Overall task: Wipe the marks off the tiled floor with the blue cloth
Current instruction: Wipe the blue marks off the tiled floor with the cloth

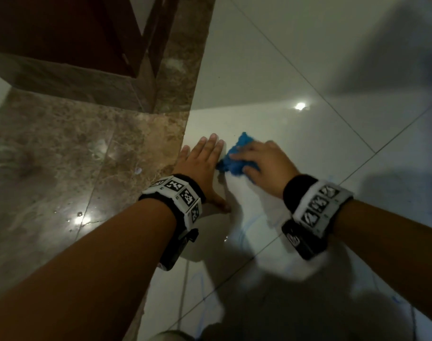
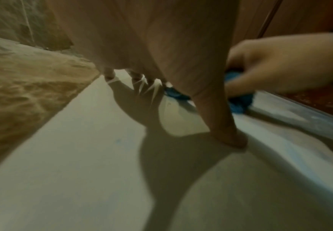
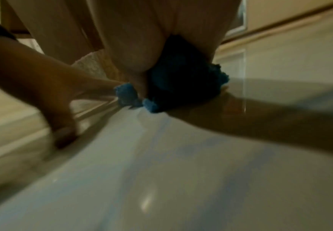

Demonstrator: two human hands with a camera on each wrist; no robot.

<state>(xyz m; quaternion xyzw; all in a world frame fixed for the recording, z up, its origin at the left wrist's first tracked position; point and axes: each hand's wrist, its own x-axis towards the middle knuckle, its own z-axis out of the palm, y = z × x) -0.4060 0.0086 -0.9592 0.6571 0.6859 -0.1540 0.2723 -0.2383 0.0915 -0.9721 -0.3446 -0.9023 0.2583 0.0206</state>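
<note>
Head view: left hand [image 1: 200, 166] flat on floor [image 1: 296, 70] | right hand [image 1: 264, 163] grips cloth [image 1: 231, 161] | wrist views blurred

Glossy white tiled floor [image 1: 308, 57] meeting brown marble strip [image 1: 62, 143] at left; blue cloth [image 1: 234, 156] and faint blue marks [image 1: 247, 227] at centre.

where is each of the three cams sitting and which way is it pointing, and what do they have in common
Head: worn on the head, looking down at the white tiled floor and brown marble strip; both forearms, wristbands and hands show.
Left wrist: under the left wrist, looking along the left hand, whose straight fingers rest on the tile; the right hand shows beyond it.
Right wrist: under the right wrist, looking along the palm onto the blue cloth.
Shared: all three views show both hands, the cloth and the pale tile.
</note>
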